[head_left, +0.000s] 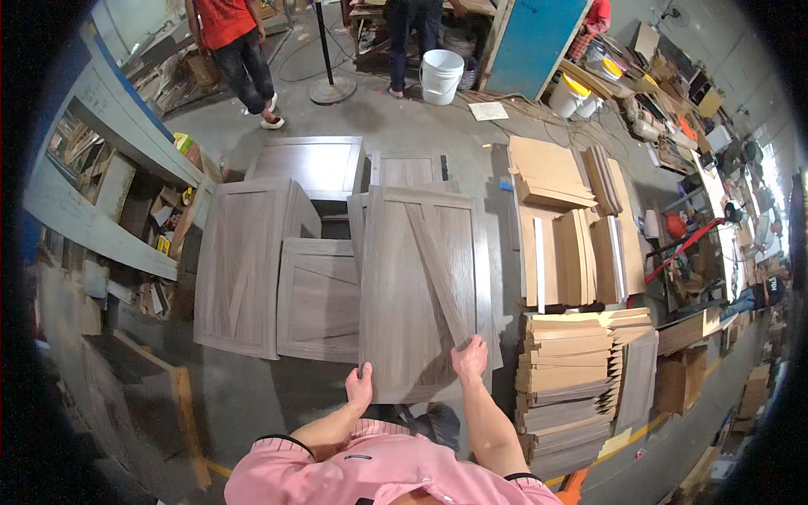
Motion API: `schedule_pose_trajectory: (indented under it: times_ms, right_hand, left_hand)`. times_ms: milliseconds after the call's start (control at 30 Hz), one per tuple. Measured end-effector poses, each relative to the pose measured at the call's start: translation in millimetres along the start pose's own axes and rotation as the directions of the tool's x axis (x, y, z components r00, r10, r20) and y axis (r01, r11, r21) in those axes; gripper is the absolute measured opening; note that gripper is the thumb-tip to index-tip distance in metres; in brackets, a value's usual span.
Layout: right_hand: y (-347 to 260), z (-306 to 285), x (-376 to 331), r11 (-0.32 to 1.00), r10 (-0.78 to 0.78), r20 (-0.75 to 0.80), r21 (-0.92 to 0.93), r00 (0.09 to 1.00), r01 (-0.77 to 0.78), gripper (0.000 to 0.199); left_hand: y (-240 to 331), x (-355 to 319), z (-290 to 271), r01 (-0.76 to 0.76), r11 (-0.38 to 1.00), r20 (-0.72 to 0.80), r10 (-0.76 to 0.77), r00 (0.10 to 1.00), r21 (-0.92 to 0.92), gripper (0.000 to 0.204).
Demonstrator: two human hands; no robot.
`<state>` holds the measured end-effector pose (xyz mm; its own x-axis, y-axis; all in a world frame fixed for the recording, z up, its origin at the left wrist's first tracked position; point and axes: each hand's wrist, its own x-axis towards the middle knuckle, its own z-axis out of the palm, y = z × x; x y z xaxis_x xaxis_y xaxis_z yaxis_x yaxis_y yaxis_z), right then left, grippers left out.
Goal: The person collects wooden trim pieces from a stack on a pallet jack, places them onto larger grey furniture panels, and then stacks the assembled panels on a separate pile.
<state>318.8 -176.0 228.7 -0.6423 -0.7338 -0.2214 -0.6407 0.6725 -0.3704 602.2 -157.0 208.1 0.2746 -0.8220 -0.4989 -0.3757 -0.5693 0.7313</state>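
I hold a grey-brown wooden cabinet door panel (421, 286) with a diagonal strip across its face. My left hand (360, 385) grips its near left corner. My right hand (470, 358) presses on the near end of the diagonal strip, fingers over the panel's lower right edge. The panel lies tilted over other panels of the same kind.
More grey-brown door panels (244, 269) lie stacked on the concrete floor to the left and behind. Stacks of light wooden boards (572, 387) stand at my right. A white bucket (441, 76), a blue board (534, 42) and two standing people (236, 50) are at the back. Shelving (109, 168) runs along the left.
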Motion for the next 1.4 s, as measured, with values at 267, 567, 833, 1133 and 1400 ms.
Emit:
schedule_pose_trajectory:
  times_ms: [267, 567, 833, 1133, 1400]
  right_hand:
    - [-6, -23, 10, 0.976, -0.047, 0.333, 0.216, 0.942, -0.028, 0.056]
    - [98, -98, 33, 0.905, -0.090, 0.366, 0.418, 0.926, -0.078, 0.048]
    - [151, -53, 45, 0.841, 0.118, 0.232, 0.494, 0.966, -0.221, 0.046]
    - [148, -31, 53, 0.807, 0.092, 0.171, 0.564, 0.981, -0.174, 0.043]
    - [115, -32, 80, 0.866, -0.071, 0.353, 0.487, 0.933, -0.118, 0.050]
  left_hand:
    - [-1, -28, 63, -0.028, 0.997, -0.109, 0.019, 0.994, -0.078, 0.052]
    - [29, -70, 41, 0.020, 0.818, -0.246, 0.150, 0.958, 0.575, 0.053]
    - [-20, -70, 66, 0.149, 0.902, -0.055, -0.138, 0.989, 0.404, 0.068]
    - [-1, -93, 80, 0.086, 0.848, -0.048, -0.071, 0.996, 0.523, 0.089]
    - [13, -85, 60, -0.065, 0.696, 0.075, 0.016, 0.997, 0.715, 0.098]
